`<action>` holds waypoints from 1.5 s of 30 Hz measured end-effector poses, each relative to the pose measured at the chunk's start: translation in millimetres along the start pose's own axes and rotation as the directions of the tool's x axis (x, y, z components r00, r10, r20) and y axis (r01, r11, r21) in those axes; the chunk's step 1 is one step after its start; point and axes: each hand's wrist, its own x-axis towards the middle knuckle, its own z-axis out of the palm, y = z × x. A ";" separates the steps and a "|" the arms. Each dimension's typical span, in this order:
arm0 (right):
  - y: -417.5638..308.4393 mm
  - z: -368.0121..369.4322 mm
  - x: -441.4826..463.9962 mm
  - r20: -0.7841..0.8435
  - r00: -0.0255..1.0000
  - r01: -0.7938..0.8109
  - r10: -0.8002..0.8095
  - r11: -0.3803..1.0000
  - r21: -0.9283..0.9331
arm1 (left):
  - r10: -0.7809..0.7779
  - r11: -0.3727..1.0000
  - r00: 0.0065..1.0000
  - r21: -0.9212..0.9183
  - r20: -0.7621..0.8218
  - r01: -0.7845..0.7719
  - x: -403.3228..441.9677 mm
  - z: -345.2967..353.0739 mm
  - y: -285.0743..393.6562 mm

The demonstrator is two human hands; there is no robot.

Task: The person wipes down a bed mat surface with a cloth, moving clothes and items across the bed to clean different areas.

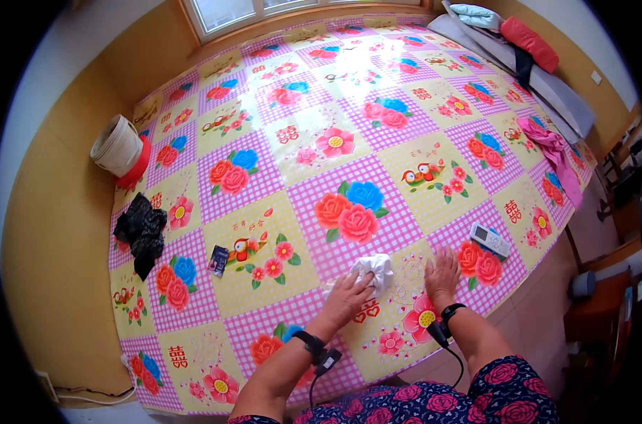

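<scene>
My left hand [348, 300] rests on a crumpled white cloth [375, 274], its fingers curled over the cloth's left side. The cloth lies on the floral checked sheet [264, 205], near the front edge. To the right, my right hand [442, 274] lies flat on the same sheet with fingers spread and holds nothing. A white remote control [489, 240] is just beyond it on the right. Black straps with small devices circle both wrists.
A dark small packet [218, 261] and a crumpled black bag [141, 230] lie at left. Behind them stands a white bucket [117, 146] with a red base. Pink fabric [553, 157] hangs at the right edge. Folded bedding [529, 42] is at the back right.
</scene>
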 end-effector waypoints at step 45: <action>231.5 -63.3 67.6 -0.053 0.665 0.641 -0.745 0.532 0.553 | -0.599 0.709 0.735 0.218 -0.318 0.671 74.9 60.0 74.7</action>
